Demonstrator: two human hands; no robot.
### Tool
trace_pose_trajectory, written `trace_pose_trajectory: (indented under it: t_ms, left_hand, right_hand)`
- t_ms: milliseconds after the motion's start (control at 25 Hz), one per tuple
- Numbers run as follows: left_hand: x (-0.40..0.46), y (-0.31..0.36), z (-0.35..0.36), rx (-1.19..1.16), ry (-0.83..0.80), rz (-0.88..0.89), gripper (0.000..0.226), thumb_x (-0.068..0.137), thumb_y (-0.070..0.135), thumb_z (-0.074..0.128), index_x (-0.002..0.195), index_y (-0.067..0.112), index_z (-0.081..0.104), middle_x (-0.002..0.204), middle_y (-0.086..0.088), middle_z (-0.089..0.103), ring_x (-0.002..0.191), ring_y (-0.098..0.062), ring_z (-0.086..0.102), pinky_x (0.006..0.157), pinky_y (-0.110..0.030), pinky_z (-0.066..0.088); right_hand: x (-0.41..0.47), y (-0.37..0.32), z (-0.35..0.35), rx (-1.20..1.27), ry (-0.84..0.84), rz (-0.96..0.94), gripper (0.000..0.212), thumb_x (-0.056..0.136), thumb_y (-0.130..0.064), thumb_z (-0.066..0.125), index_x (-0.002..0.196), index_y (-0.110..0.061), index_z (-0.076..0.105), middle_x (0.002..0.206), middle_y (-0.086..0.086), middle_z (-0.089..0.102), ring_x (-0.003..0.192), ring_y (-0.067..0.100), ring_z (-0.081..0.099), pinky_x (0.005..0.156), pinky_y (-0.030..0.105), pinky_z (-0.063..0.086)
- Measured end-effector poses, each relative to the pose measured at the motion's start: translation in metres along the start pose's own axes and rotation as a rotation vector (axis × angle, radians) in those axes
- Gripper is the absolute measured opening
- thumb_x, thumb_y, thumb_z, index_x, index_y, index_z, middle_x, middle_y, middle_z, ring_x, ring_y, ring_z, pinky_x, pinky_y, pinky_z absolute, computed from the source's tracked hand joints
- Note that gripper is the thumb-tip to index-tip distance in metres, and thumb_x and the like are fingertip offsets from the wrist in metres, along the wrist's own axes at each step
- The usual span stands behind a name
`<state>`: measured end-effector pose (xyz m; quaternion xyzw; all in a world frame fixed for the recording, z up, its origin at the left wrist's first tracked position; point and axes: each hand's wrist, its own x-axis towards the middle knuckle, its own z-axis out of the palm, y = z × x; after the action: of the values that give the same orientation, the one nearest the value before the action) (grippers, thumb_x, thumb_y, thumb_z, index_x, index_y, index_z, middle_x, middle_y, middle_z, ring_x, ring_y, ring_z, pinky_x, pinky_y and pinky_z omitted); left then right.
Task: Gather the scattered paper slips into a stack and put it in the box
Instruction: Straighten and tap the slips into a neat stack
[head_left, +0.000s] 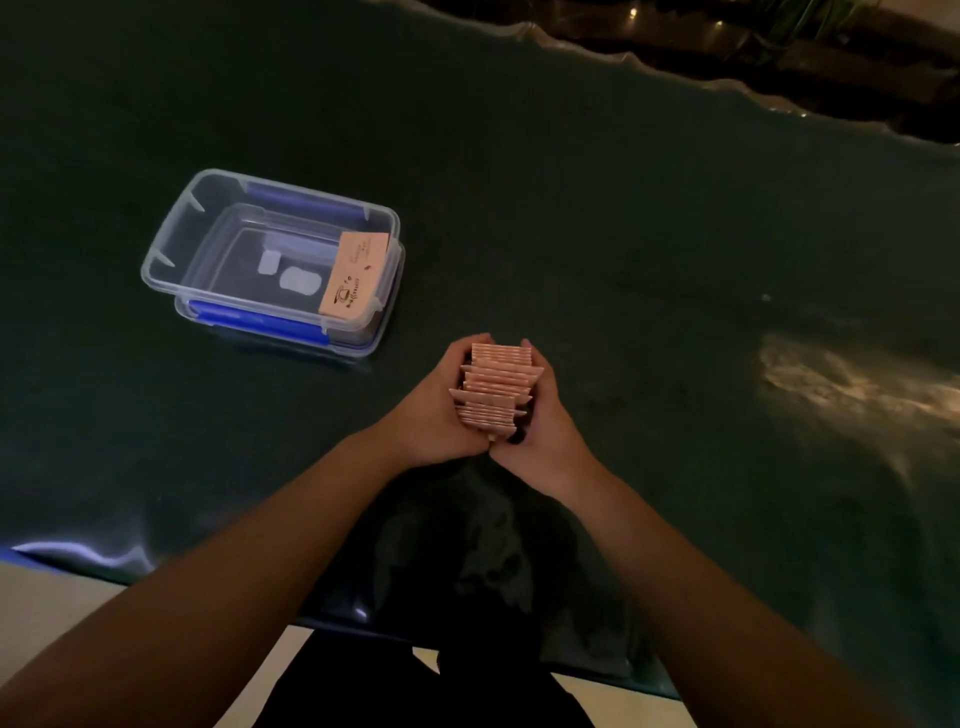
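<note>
A thick, uneven stack of pinkish paper slips (493, 387) stands on edge on the dark table, squeezed between both hands. My left hand (439, 415) presses its left side and my right hand (545, 431) presses its right side, fingers curled around the far end. Some slips stick out sideways. A clear plastic box (171, 244) with blue clips sits open to the upper left of the hands. One printed pink slip (353, 273) leans against the inside of its right wall.
The box rests on its clear lid (358, 343) with blue clips. The dark green table cover (623, 234) has a wavy far edge at the upper right and a near edge by my body. A light glare patch (841, 379) lies at the right.
</note>
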<state>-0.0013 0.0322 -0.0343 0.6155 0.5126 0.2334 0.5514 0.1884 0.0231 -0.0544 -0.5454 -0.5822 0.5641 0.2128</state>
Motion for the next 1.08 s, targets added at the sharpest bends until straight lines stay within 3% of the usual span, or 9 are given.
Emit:
trace_pose_trajectory:
  t_ms: [160,280,320,480,600,720,880,960,1080]
  left_hand:
    - [-0.003,-0.006,0.002,-0.031,-0.007,0.008,0.133,0.066,0.029,0.093,0.165,0.022,0.004,0.151,0.020,0.040,0.130,0.022,0.041,0.103,0.000,0.029]
    - [-0.003,-0.011,-0.007,0.028,-0.018,0.031,0.142,0.063,0.047,0.089,0.165,0.030,-0.008,0.168,0.008,0.028,0.147,0.006,0.029,0.114,-0.015,0.022]
    - [-0.002,-0.014,-0.009,0.057,-0.024,0.031,0.144,0.063,0.050,0.089,0.164,0.031,-0.013,0.170,0.008,0.026,0.147,0.009,0.027,0.115,-0.016,0.020]
    - [0.004,-0.018,-0.003,0.117,-0.069,0.057,0.147,0.067,0.051,0.086,0.160,0.032,-0.026,0.157,0.022,0.027,0.135,0.031,0.018,0.111,-0.007,0.010]
    - [0.004,-0.022,0.001,0.082,-0.059,0.044,0.150,0.066,0.050,0.089,0.158,0.034,-0.029,0.154,0.024,0.028,0.139,0.025,0.020,0.111,-0.008,0.011]
    - [0.002,-0.025,0.002,0.085,-0.052,0.048,0.149,0.067,0.051,0.088,0.158,0.034,-0.030,0.152,0.029,0.033,0.140,0.021,0.026,0.118,-0.020,0.012]
    - [0.004,-0.026,0.007,0.072,-0.053,0.026,0.150,0.069,0.044,0.090,0.158,0.031,-0.030,0.157,0.014,0.038,0.142,0.010,0.035,0.111,-0.011,0.013]
    - [0.006,-0.023,0.007,0.064,-0.036,0.013,0.144,0.069,0.049,0.086,0.161,0.029,-0.024,0.155,0.011,0.040,0.142,0.004,0.038,0.110,-0.010,0.017]
    - [0.009,-0.019,0.005,0.062,-0.021,0.037,0.130,0.071,0.048,0.083,0.161,0.039,-0.010,0.153,0.013,0.043,0.139,0.002,0.043,0.115,-0.021,0.028]
  right_hand:
    - [0.000,0.004,0.002,-0.003,-0.023,-0.010,0.128,0.079,0.007,0.086,0.155,-0.056,0.004,0.160,-0.003,0.044,0.136,-0.010,0.052,0.110,0.012,0.042]
    - [-0.001,0.001,0.000,-0.024,-0.044,-0.012,0.132,0.078,-0.001,0.084,0.165,-0.050,-0.002,0.169,-0.004,0.036,0.147,-0.001,0.046,0.121,0.027,0.038]
    - [-0.001,0.000,0.001,-0.029,-0.049,-0.020,0.131,0.077,-0.003,0.084,0.165,-0.049,-0.002,0.171,-0.004,0.033,0.149,0.001,0.044,0.121,0.027,0.038]
    - [0.001,-0.001,0.008,-0.047,-0.018,-0.040,0.132,0.078,-0.004,0.085,0.166,-0.047,-0.004,0.171,-0.007,0.033,0.147,-0.004,0.043,0.110,0.007,0.038]
    - [0.000,0.000,0.009,-0.051,0.011,-0.053,0.136,0.077,-0.003,0.087,0.167,-0.043,-0.007,0.169,-0.003,0.037,0.147,-0.002,0.045,0.111,0.008,0.038]
    - [-0.002,-0.001,0.008,-0.080,0.010,-0.073,0.138,0.076,-0.006,0.087,0.166,-0.046,-0.010,0.167,-0.002,0.036,0.146,-0.001,0.046,0.112,0.010,0.039]
    - [-0.002,-0.006,0.010,-0.109,0.015,-0.082,0.138,0.077,-0.004,0.087,0.165,-0.047,-0.010,0.170,-0.003,0.030,0.150,0.002,0.040,0.117,0.017,0.038]
    - [-0.002,-0.009,0.012,-0.112,0.027,-0.082,0.136,0.078,0.001,0.084,0.163,-0.047,-0.012,0.170,0.000,0.028,0.151,0.007,0.041,0.121,0.023,0.039]
    - [-0.001,-0.012,0.011,-0.085,0.045,-0.066,0.137,0.079,0.003,0.080,0.165,-0.044,-0.016,0.167,0.005,0.035,0.147,0.012,0.048,0.120,0.031,0.043]
